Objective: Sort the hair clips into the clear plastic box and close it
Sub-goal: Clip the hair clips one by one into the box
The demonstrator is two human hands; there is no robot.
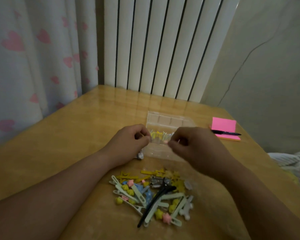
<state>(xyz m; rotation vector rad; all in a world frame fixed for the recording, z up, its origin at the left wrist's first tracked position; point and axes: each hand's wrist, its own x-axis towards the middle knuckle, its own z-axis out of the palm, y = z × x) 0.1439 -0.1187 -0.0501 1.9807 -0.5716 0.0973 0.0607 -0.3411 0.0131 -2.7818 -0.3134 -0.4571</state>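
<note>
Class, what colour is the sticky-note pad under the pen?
Bright pink sticky-note pad, seen in the head view, beneath the black pen.

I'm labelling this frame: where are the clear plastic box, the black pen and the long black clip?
clear plastic box [170, 120], head view, far compartments
black pen [226, 132], head view, mid barrel
long black clip [156, 200], head view, mid shaft

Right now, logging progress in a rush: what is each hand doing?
Left hand: fingers pinched at the clear plastic box; held item cannot be told.
Right hand: pinched shut over the box; contents cannot be told.

home bedroom: heart-print curtain [33, 63], white radiator [163, 45], wooden table [76, 135], bedding [291, 160].
</note>
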